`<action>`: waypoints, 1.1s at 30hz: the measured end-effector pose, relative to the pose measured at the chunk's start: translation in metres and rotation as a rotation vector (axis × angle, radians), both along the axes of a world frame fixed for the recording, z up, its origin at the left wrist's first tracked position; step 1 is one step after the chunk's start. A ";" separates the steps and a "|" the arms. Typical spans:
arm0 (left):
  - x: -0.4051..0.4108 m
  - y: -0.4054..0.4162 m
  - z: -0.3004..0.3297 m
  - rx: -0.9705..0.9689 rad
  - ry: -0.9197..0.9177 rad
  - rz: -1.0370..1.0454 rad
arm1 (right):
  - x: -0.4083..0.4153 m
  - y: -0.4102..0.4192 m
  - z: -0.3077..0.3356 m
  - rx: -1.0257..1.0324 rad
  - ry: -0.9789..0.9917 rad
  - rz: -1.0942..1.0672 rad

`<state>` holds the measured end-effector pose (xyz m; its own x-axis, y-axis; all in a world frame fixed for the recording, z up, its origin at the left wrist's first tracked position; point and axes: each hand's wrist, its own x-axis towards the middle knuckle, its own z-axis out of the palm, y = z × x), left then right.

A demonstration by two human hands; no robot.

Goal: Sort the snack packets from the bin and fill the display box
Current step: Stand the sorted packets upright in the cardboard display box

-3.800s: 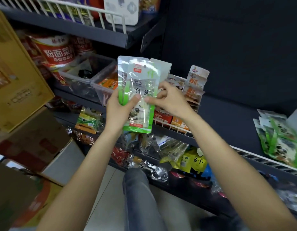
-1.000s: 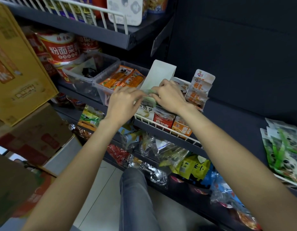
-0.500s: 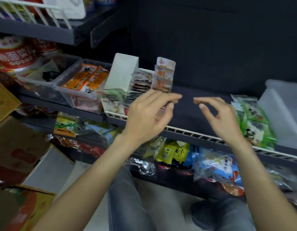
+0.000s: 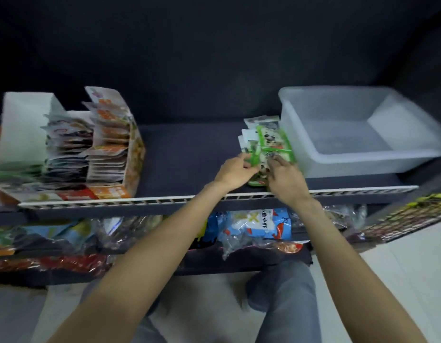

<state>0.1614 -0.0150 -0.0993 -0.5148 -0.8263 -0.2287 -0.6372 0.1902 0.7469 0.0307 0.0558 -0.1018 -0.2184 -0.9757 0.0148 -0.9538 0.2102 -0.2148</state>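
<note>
A stack of green-and-white snack packets (image 4: 266, 142) lies on the dark shelf (image 4: 189, 154) right of the frame's centre, touching the left wall of a translucent plastic bin (image 4: 358, 154) that fills the right of the shelf; the left hand (image 4: 235, 170) pinches the stack's near left edge with curled fingers, and the right hand (image 4: 285, 175) lies over its near right corner, fingers bent onto the packets, though blur hides how firmly it grips; both forearms reach up from the bottom of the frame. At the left of the frame, well apart from the stack, a cardboard display box (image 4: 134, 154) stands on the same shelf, its rows packed with upright orange, red and white packets (image 4: 108, 144); a white wire rail (image 4: 165, 200) runs along the shelf's front edge. Below the rail, a lower shelf holds loose bags, among them a blue-and-white bag (image 4: 254, 224) just under the hands; the person's knees in grey trousers (image 4: 286, 293) show at the bottom.
</note>
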 end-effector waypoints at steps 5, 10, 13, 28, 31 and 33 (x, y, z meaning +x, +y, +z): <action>-0.002 -0.011 -0.018 0.027 0.008 0.124 | -0.010 -0.006 0.003 -0.002 -0.103 0.136; 0.009 -0.023 -0.022 0.054 -0.017 0.135 | -0.020 -0.035 -0.005 -0.222 -0.099 0.077; 0.012 -0.025 -0.023 0.027 -0.055 0.123 | -0.020 -0.068 -0.008 -0.050 -0.040 0.098; 0.079 -0.043 -0.005 -0.151 -0.424 0.154 | 0.002 -0.027 0.007 -0.040 -0.053 -0.087; 0.074 -0.040 -0.003 -0.155 -0.420 0.179 | 0.007 -0.042 0.016 0.113 -0.088 -0.173; 0.077 -0.037 0.000 -0.139 -0.343 0.148 | 0.008 -0.045 0.018 0.172 -0.089 -0.193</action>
<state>0.2381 -0.0524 -0.0998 -0.3005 -0.9210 -0.2478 -0.8734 0.1614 0.4594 0.0391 0.0105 -0.0838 -0.3935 -0.9026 -0.1749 -0.8715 0.4267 -0.2416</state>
